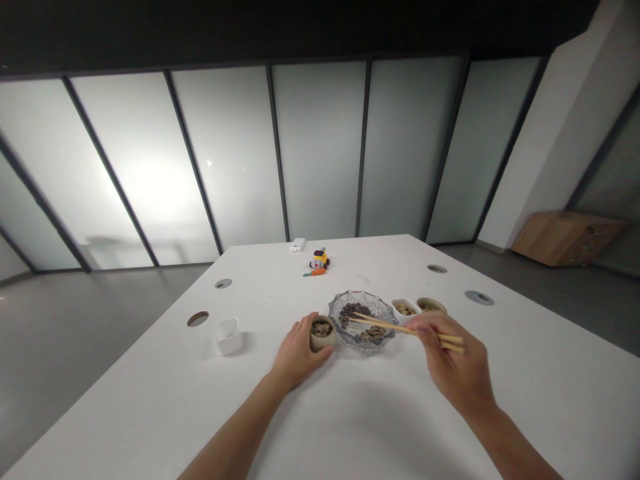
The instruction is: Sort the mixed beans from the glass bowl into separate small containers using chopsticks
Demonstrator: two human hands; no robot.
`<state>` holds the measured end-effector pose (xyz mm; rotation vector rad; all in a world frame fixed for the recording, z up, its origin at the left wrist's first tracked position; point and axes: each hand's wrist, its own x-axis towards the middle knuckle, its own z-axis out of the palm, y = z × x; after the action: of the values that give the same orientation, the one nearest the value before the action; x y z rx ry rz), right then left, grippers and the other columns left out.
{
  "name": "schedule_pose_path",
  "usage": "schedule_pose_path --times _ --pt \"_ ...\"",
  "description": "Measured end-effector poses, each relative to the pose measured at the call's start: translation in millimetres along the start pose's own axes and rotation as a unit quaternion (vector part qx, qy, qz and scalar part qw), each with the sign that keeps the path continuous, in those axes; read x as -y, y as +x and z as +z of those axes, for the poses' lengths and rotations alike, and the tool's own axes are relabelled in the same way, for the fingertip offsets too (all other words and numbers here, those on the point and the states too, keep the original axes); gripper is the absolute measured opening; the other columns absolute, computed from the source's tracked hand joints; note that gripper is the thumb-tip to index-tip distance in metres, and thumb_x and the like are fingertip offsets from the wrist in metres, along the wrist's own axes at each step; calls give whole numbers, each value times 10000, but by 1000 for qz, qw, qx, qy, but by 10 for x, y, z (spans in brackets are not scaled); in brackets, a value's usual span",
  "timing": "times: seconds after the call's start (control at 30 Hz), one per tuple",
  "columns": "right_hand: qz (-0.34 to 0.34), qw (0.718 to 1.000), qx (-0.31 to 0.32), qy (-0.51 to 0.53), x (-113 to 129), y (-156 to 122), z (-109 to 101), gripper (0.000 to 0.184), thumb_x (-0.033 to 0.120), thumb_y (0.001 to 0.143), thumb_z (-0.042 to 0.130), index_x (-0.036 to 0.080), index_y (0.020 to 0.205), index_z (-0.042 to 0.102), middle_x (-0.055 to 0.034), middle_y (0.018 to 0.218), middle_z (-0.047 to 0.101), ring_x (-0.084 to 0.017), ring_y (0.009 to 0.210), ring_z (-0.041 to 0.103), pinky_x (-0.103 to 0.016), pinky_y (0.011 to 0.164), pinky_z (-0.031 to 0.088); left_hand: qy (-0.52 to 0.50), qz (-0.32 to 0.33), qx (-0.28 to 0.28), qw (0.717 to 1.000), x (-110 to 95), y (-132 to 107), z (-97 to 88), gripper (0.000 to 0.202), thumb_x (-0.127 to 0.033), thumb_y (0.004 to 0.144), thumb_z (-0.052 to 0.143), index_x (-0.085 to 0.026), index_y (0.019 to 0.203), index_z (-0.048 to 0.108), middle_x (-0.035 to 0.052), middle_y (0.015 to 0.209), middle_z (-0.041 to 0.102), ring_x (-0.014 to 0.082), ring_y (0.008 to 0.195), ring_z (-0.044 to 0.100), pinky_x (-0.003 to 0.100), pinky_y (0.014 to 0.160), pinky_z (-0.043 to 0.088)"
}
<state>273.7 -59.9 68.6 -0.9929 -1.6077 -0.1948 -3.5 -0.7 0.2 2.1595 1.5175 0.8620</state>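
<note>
My left hand (299,350) is wrapped round a small beige cup (323,342) that stands on the table and holds dried brownish pieces. Right beside it is a faceted clear glass bowl (388,313) with dark seed-like bits at the back left and lighter brown ones at the front. A pair of wooden chopsticks (390,325) is in my right hand (457,357), their tips low over the dark bits in the bowl. Whether the tips pinch anything is too small to tell. Behind the chopsticks are a white dish (404,307) of tan pieces and another beige cup (431,305).
A white square container (227,337) stands on the left of the white table (375,420). Farther back are a yellow toy vehicle (319,258), a toy carrot (315,273) and a white box (297,245). Several round cable holes pierce the tabletop. A wooden cabinet (563,239) is at far right.
</note>
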Motion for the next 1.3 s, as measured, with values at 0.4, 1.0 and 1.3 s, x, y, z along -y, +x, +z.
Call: schedule_pose_path --times 0.4,1.0,1.3 --pt "-22 998 45 -48 -46 25 -35 307 359 1027 544 227 758 610 24 634 611 -133 542 583 -240 558 449 -6 2 1 1000 -5 2 -10 717 -360 802 737 -232 1453 464 104 1479 572 299 1351 540 443 1143 426" --pt "-73 995 59 -23 -28 27 -40 201 278 1014 578 226 839 659 -12 763 726 -167 682 694 -257 662 526 -6 12 -10 1000 6 -8 7 714 -356 798 742 -250 1449 470 101 1445 599 289 1316 569 451 1144 437" --pt "-52 997 52 -29 -48 14 -30 254 352 1033 552 231 850 680 -19 771 748 -171 686 710 -264 647 540 4 26 -21 999 -29 -43 7 677 -343 812 719 -251 1433 465 100 1466 554 278 1341 553 431 1162 429"
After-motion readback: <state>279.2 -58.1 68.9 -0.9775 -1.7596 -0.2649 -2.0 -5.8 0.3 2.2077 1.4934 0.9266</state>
